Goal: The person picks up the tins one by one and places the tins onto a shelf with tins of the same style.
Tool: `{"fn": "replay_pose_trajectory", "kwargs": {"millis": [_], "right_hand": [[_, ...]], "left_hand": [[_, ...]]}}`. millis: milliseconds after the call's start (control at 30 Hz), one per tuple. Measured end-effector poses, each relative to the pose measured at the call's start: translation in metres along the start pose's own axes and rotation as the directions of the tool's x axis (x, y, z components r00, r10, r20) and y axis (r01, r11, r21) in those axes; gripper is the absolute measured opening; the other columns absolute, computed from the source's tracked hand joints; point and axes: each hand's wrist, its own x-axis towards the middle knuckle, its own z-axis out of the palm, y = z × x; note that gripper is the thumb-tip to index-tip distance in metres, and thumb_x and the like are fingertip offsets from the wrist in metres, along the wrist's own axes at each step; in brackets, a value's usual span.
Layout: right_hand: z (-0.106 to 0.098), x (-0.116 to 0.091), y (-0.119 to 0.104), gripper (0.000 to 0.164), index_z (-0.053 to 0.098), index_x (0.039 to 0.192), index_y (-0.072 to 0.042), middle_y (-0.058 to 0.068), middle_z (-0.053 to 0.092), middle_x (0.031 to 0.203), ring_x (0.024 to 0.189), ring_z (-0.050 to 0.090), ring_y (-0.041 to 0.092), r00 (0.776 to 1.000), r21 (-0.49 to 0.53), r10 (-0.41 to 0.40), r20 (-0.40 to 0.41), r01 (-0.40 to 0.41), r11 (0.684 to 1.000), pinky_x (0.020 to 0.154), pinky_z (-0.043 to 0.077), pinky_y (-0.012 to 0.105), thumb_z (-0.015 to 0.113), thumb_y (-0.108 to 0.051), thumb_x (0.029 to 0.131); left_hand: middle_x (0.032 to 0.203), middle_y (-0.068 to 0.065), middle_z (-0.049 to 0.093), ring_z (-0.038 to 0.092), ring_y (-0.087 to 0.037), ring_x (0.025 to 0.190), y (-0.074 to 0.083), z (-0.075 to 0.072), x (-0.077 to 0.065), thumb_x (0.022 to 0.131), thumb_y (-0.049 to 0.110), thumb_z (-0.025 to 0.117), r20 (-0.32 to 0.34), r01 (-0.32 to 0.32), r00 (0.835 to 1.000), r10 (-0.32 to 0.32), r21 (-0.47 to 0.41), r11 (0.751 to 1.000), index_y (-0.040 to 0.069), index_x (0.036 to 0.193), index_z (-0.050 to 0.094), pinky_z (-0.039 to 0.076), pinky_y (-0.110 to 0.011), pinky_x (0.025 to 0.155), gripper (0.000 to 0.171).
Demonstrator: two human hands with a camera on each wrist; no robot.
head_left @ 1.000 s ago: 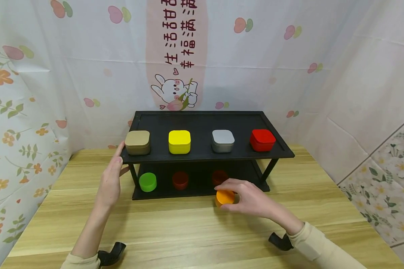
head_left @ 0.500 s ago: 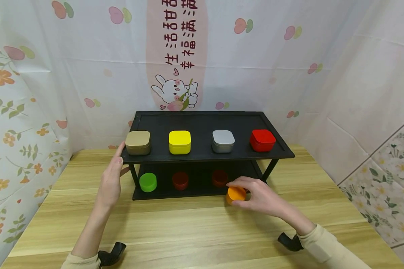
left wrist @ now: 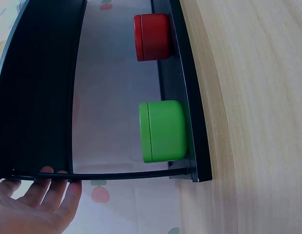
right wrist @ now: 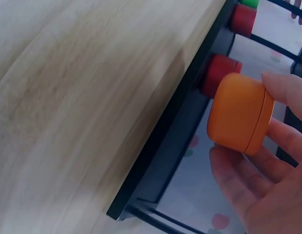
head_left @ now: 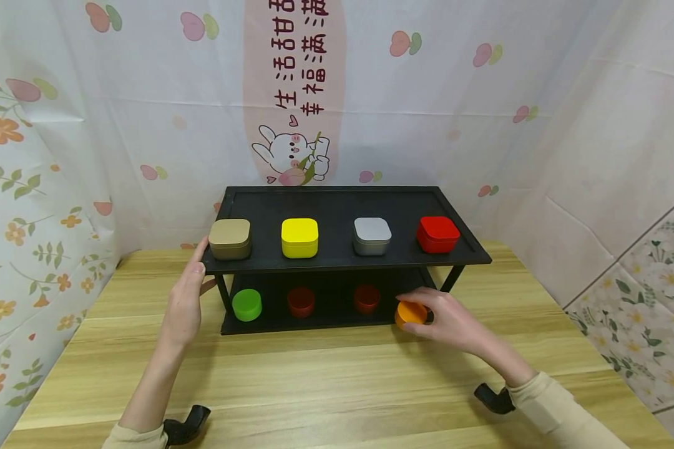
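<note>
A small round orange lidded box (head_left: 410, 313) is pinched between the thumb and fingers of my right hand (head_left: 446, 321), at the front right of the lower shelf. In the right wrist view the orange box (right wrist: 241, 112) appears tilted, held above the shelf board beside a dark red box (right wrist: 219, 75). My left hand (head_left: 185, 302) holds the left edge of the two-tier black rack (head_left: 337, 202). Its fingers (left wrist: 70, 197) reach around the upper shelf's side bar. Along the lower shelf stand a green round box (head_left: 247, 304) and two dark red ones, including the left one (head_left: 301, 302).
On the upper shelf a tan box (head_left: 230, 238), a yellow box (head_left: 300, 237), a silver box (head_left: 372, 236) and a red box (head_left: 438, 234) stand in a row. The rack rests on a wooden table (head_left: 314, 386) before a patterned curtain (head_left: 427, 112).
My right hand has carried the orange box rightward and slightly back, from in front of the right dark red box to the lower shelf's right end. The left hand stays on the rack.
</note>
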Motion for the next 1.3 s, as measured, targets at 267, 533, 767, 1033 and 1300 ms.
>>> {"fn": "replay_pose_trajectory", "kwargs": {"millis": [267, 533, 767, 1033, 1300], "right_hand": [[-0.002, 0.003, 0.010, 0.042, 0.075, 0.123, -0.010, -0.001, 0.075, 0.109, 0.091, 0.062, 0.011, 1.000, -0.020, 0.008, -0.014, -0.008, 1.000, 0.078, 0.056, 0.029, 0.085, -0.020, 0.084], [-0.003, 0.008, 0.019, 0.041, 0.074, 0.124, -0.007, 0.002, 0.076, 0.110, 0.092, 0.065, 0.014, 0.999, -0.033, 0.035, -0.037, -0.037, 0.999, 0.080, 0.058, 0.033, 0.083, -0.018, 0.085], [-0.003, 0.011, 0.025, 0.043, 0.072, 0.129, -0.005, 0.008, 0.076, 0.114, 0.093, 0.066, 0.018, 0.996, -0.056, 0.091, -0.017, -0.092, 0.994, 0.080, 0.057, 0.037, 0.080, -0.019, 0.089], [-0.003, 0.013, 0.030, 0.046, 0.068, 0.134, -0.004, 0.009, 0.075, 0.115, 0.089, 0.063, 0.016, 0.989, -0.055, 0.148, 0.022, -0.147, 0.988, 0.076, 0.053, 0.033, 0.077, -0.023, 0.092], [0.000, 0.012, 0.034, 0.046, 0.068, 0.134, -0.004, 0.011, 0.074, 0.116, 0.094, 0.065, 0.020, 0.988, -0.060, 0.150, 0.024, -0.148, 0.987, 0.080, 0.055, 0.038, 0.076, -0.022, 0.093]], "left_hand": [[0.172, -0.002, 0.024, 0.030, 0.009, 0.145, -0.001, 0.000, -0.001, 0.114, 0.036, 0.021, -0.003, -0.005, 1.000, 0.005, 0.005, 1.000, 0.022, 0.166, 0.022, 0.042, -0.004, 0.099, 0.053], [0.172, -0.001, 0.023, 0.028, -0.002, 0.152, -0.001, -0.001, -0.001, 0.114, 0.036, 0.021, -0.001, 0.003, 1.000, -0.003, 0.008, 1.000, 0.019, 0.166, 0.021, 0.042, -0.004, 0.099, 0.055], [0.172, -0.001, 0.024, 0.030, 0.008, 0.146, -0.001, 0.000, -0.001, 0.114, 0.036, 0.021, 0.000, 0.004, 1.000, -0.004, -0.003, 1.000, 0.020, 0.166, 0.022, 0.042, -0.005, 0.100, 0.054], [0.172, 0.000, 0.023, 0.028, -0.006, 0.153, -0.001, 0.000, -0.001, 0.114, 0.037, 0.021, 0.007, 0.012, 1.000, -0.012, 0.014, 1.000, 0.020, 0.166, 0.020, 0.041, -0.004, 0.100, 0.055], [0.172, 0.001, 0.023, 0.026, -0.018, 0.156, -0.001, -0.001, 0.000, 0.114, 0.037, 0.021, 0.008, 0.017, 1.000, -0.017, 0.015, 1.000, 0.021, 0.166, 0.021, 0.041, -0.004, 0.100, 0.054]]}}
